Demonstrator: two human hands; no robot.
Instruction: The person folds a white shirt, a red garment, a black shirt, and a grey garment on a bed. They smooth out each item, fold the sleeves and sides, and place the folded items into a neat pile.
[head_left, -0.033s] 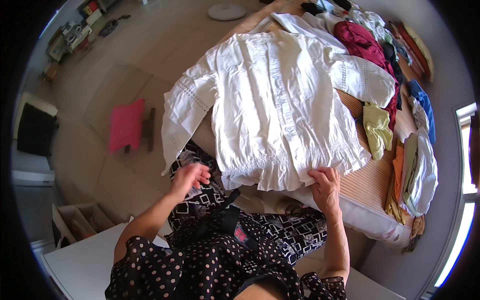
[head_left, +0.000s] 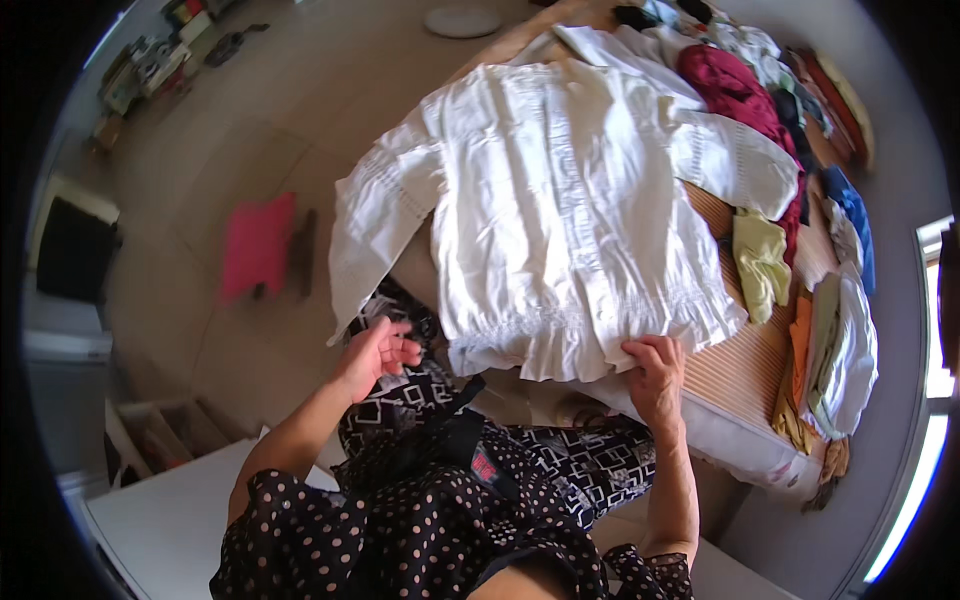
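Note:
A white long-sleeved blouse [head_left: 510, 215] lies spread out, its buttoned front up and its gathered hem toward me. At the hem, right of the button band, my right hand [head_left: 655, 375] is closed with the fabric edge between thumb and fingers. My left hand [head_left: 377, 358] hovers just left of the hem, below the hanging left sleeve [head_left: 385, 205], with its fingers apart and nothing in them. The right sleeve [head_left: 735, 165] stretches out over the bed's striped mat [head_left: 735, 370].
Beside the blouse lie a yellow-green garment [head_left: 760, 265], a dark red cloth [head_left: 725, 80] and a row of folded clothes [head_left: 835, 350]. A pink-covered stool [head_left: 258, 248] stands on the floor at left. Behind it is a white tabletop [head_left: 180, 515] near my left elbow.
The view has shifted slightly. My left hand has turned a little and its fingers have spread. My right hand keeps its hold on the blouse hem.

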